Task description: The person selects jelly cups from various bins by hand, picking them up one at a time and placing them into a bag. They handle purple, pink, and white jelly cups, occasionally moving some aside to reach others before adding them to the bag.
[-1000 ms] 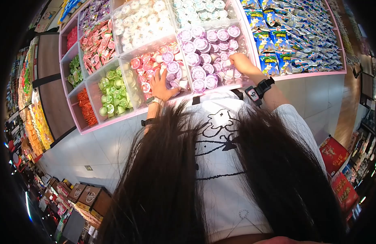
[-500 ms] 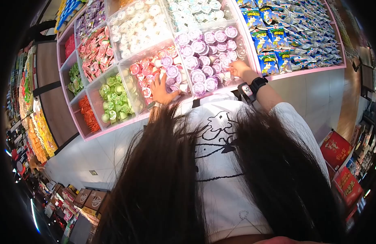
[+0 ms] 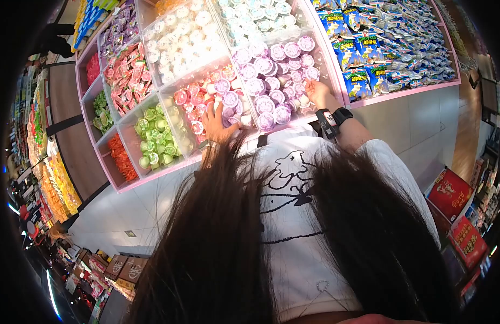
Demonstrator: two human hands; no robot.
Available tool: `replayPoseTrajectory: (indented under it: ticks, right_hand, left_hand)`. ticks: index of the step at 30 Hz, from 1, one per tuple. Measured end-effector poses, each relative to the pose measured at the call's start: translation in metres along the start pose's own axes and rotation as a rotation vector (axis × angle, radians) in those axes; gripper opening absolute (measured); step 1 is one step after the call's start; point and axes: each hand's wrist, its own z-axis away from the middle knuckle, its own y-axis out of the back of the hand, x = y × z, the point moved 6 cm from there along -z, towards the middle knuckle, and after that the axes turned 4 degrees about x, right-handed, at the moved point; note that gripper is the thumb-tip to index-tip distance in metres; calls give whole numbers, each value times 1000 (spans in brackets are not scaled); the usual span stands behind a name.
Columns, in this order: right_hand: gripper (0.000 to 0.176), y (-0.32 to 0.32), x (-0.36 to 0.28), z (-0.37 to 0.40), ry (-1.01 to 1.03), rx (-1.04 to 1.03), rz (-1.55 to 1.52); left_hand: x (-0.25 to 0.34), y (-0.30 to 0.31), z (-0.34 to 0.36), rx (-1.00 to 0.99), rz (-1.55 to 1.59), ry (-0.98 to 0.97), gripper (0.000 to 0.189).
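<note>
My left hand [image 3: 217, 125] lies with fingers spread over a compartment of red jelly cups [image 3: 197, 102], among which several purple-lidded ones are mixed. Its fingertips touch the cups there. At the right side of the neighbouring compartment, full of purple jelly cups [image 3: 265, 86], is my right hand [image 3: 318, 94]. The fingers of that hand are curled together; whether a cup is between them is hidden. A black wrist device [image 3: 329, 122] is worn on my right forearm.
Clear dividers part the pink-edged display bin [image 3: 407, 94]. Green jelly cups [image 3: 155, 138], white cups [image 3: 182, 40] and orange-red packets [image 3: 122, 156] fill nearby compartments. Blue snack bags [image 3: 363, 51] lie to the right. Red boxes [image 3: 450, 194] stand low at the right.
The view has shifted slightly. My right hand has stayed at the right side of the purple cups, its fingers now more upright. My left hand remains spread on the red and purple cups.
</note>
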Motion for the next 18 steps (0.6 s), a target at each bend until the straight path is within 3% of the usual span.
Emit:
replayPoseTrajectory:
  ticks: [5, 8, 15, 18]
  right_hand:
    - [14, 13, -2, -63, 62, 27, 28]
    - [15, 1, -8, -24, 101, 10, 255]
    - [20, -23, -23, 62, 359, -82, 1464]
    - [31, -30, -19, 80, 359, 8, 1802]
  left_hand:
    - [2, 2, -1, -1, 0, -2, 84]
    - [3, 3, 0, 1, 10, -8, 82]
    - [0, 0, -1, -4, 15, 9, 80]
    - [-2, 0, -1, -7, 17, 2, 80]
